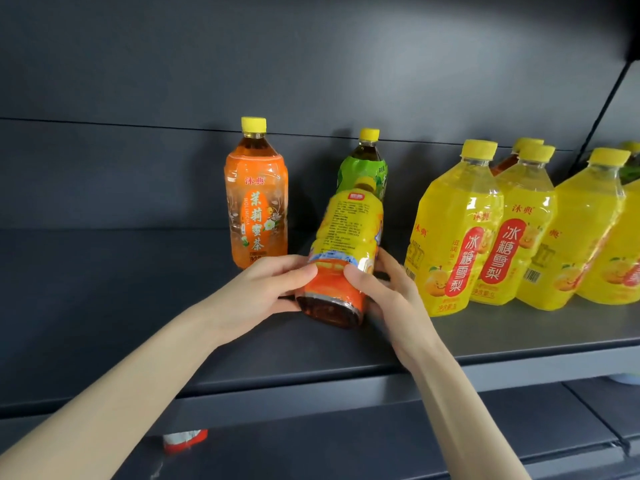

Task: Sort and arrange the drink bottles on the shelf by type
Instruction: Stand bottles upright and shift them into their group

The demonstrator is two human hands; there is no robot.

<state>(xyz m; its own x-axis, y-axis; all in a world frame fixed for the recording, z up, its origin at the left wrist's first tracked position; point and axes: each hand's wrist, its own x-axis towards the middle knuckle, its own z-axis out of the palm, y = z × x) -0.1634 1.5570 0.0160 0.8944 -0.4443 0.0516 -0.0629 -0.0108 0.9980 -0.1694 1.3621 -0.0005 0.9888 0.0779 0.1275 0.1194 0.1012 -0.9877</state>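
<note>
We see a dark grey metal shelf [104, 306] with its front edge running across, low in the view. To the left, the shelf board shows bare grey all the way to a tall bottle with an orange wrap and a yellow cap [256, 199], which stands up straight. To the right, big clear bottles of yellow drink [457, 230] stand close together in a row, near the front edge. Between these two sides there is a gap.

In that gap, both hands hold a plastic bottle with a yellow and orange wrap [346, 251]. It is tipped over. Its dark bottom points at us, low over the front part of the shelf, and its yellow top points away and up. So its long way runs from near us toward the back wall. We cannot tell if the bottom touches the shelf. Just behind its top stands a bottle with a green wrap and a yellow cap [363, 168].

The left hand [270, 285] grips the low left side, thumb on top and fingers curled under. The right hand [384, 285] grips the low right side, thumb on top and fingers wrapped behind. Both bare arms reach up from below.
</note>
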